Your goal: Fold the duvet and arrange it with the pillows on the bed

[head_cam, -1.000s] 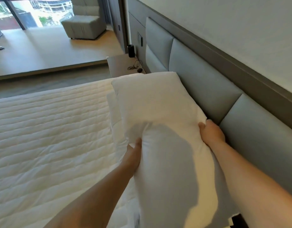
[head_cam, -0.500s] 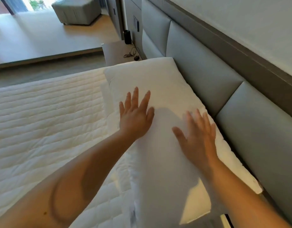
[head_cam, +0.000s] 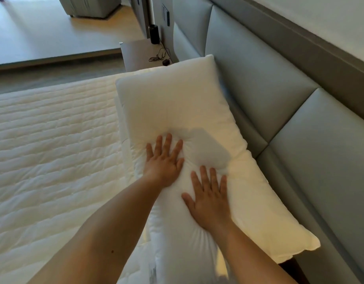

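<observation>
Fingers (head_cam: 168,143) of left hand (head_cam: 163,160) straight and spread, palm pressing into white pillow (head_cam: 177,103); fabric dimples around them. Right hand (head_cam: 209,199) likewise flat, fingers extended, gripping nothing. Pillow lies lengthwise on the bed (head_cam: 54,150), its far long edge against padded grey headboard (head_cam: 279,89). Second pillow edge visible beneath. Beyond: nightstand (head_cam: 136,54) with black cable (head_cam: 159,56) and dark cylinder (head_cam: 154,34).

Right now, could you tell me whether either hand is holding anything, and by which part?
Nothing is held. The left hand and right hand both press flat, fingers straight, on the middle of the white pillow lying along the headboard.
</observation>
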